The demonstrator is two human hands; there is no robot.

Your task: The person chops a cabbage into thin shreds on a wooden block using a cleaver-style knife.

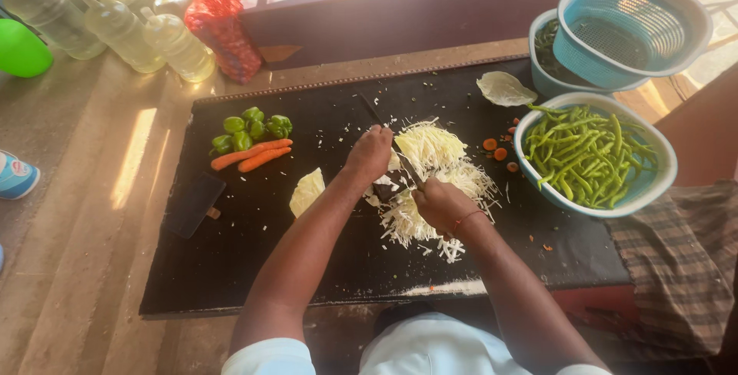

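Two bare hands work at the middle of a black mat (254, 267) on the surface. Right hand (442, 204) is closed around a knife handle, dark knife (388, 133) blade running up toward 11 o'clock from it, across the shredded cabbage (434, 152). Left hand (370, 152) is curled, fingers pressing down on the cabbage just beside the blade, touching it. Shreds spread from 12 to 6 o'clock around both hands. Cabbage piece (307, 190) lies at 9 o'clock of the left hand, near but apart. Green peppers (250, 129) and two carrots (252, 154) sit farther out at 9–10 o'clock, carrots touching the peppers' lower edge. Loose cabbage leaf (503, 88) at 1 o'clock, carrot slices (496, 148) at 3 o'clock beside a white-rimmed bowl of green beans (588, 152). Blue colander (630, 25) is stacked tilted on another bowl at 1–2 o'clock. Clear plastic bottles (123, 29) and a red mesh bag (223, 25) stand well apart at 10–11 o'clock. Dark flat object (194, 204) lies at the mat's 9 o'clock edge; cannot tell what it is.
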